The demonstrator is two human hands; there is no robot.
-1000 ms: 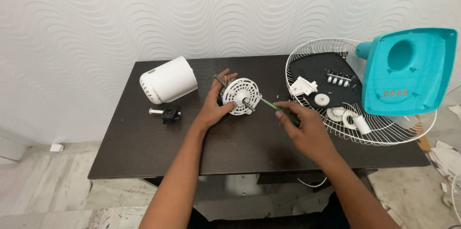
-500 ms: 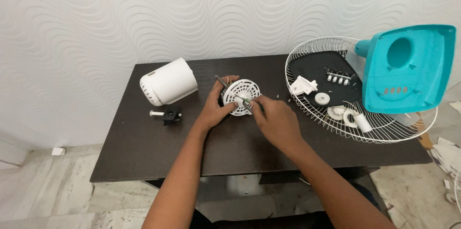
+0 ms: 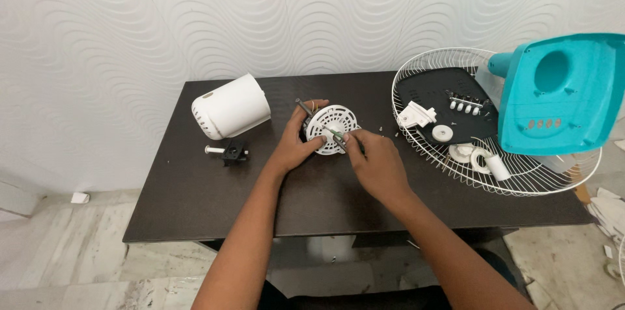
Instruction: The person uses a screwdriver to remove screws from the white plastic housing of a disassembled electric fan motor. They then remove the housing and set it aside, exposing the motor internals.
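**Two hands on a round white fan part**

A dark, smooth table (image 3: 195,206) stands by a white wall with wavy bumps. Near the middle of the table sits the motor (image 3: 332,129), a round white plastic disc with many small slots cut in it, like a wheel. A thin metal rod sticks out from it toward 10 o'clock.

The left hand (image 3: 296,144) lies at 9 o'clock of the motor. Its fingers curl around the rim and hold the disc so it stands tilted up. The arm comes up from the bottom edge, long and straight.

The right hand (image 3: 377,160) lies at 4 o'clock of the motor, palm down. Its fingers are pinched close on a small screwdriver (image 3: 340,139) with a thin shaft and a bit of green on it. The tip touches the face of the disc.

At 9 o'clock from the motor, a bit apart, lies a white plastic cover (image 3: 231,115), shaped like a fat cup on its side, with slots at one end. Just below it is a small black block (image 3: 234,152) with a white peg.

At 3 o'clock, well apart from the hands, lies a big round wire grille (image 3: 560,183), thin and white like a basket. In it are a flat black plate (image 3: 433,92) and small white bits. A smooth teal fan base (image 3: 560,92) stands over the grille's right side.
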